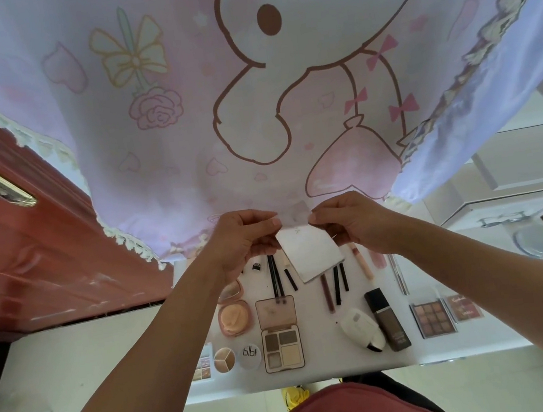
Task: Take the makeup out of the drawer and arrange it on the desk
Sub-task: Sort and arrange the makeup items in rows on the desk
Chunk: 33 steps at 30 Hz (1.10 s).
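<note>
I have the white square compact [314,255] held up between both grips at the far end of the white surface [353,366], tilted, with its lower edge hanging over the thin black pencils [275,274] laid there. The left grip [243,240] is curled round the upper left corner and pinches it. The right grip [351,223] pinches the upper right corner. Between them a pale translucent flap [295,214] stands up from the top edge, and I cannot tell whether it is a lid, a mirror or a film. I take the step in hand to be opening the compact before setting it down. To do that well I would anchor the base with the left grip and let only the right one lift, slowly, with the case level so nothing loose tips out. Most of the makeup already lies in rows below: an open four-pan eyeshadow palette [283,347], a round peach powder compact [234,318], a dark brown foundation bottle [387,320] just beside a white oval case [362,330], and a nine-pan brown palette [431,317] further right. I would lower this one onto a bare patch, square to the other palettes and apart from the pencils, since a nudge could roll them. The drawer is not in view, so I cannot say what remains in it.
</note>
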### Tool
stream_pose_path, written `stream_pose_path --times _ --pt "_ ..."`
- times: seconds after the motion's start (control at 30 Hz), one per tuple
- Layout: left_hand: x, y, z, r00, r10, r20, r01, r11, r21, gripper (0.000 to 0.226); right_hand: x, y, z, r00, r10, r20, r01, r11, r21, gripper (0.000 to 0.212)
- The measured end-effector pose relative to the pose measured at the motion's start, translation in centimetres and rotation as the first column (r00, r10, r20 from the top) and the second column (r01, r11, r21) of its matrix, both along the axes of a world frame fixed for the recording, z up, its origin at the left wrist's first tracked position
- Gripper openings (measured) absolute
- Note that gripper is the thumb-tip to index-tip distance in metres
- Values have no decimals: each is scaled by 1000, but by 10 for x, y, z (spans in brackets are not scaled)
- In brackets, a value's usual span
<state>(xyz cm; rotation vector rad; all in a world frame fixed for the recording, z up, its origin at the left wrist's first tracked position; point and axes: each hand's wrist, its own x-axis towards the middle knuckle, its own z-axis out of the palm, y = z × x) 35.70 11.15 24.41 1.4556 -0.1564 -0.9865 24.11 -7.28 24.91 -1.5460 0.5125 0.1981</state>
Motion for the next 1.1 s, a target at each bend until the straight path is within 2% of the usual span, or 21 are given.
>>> stream_pose_path --times 0.2,0.27,0.37,0.43,0.53,0.83,0.9,1.0,1.1 --pt "-2 2 -3 987 145 -65 -147 988 -35 10 -4 -4 -6 994 -18 -105 25 998 61 23" --pt "-2 5 -3 991 83 -109 -94 990 -103 20 -5 -5 -6 990 -41 -133 57 991 122 24" --pt "-1 8 0 990 -61 -127 35 979 -200 42 -6 -7 1 984 -59 -168 108 949 297 26" --pt "-2 8 2 987 -111 -115 80 967 -242 44 -6 -9 5 980 -36 -195 109 919 379 28" --pt "-5 5 3 987 -89 -134 46 955 -292 41 -6 -10 9 976 3 -220 90 907 412 34" --pt "-14 1 5 987 0 -158 -53 943 -330 34 -7 -8 9 984 8 -177 61 923 380 37" --pt "-14 2 4 989 17 -144 -63 945 -321 32 -8 -7 9 987 24 -159 35 933 358 44" --pt "-14 4 2 990 38 -133 -79 945 -318 33 -12 -9 11 990 80 -117 -48 965 259 57" --pt "-13 6 1 991 62 -119 -96 947 -306 33 -17 -13 13 984 164 -76 -156 983 101 51"
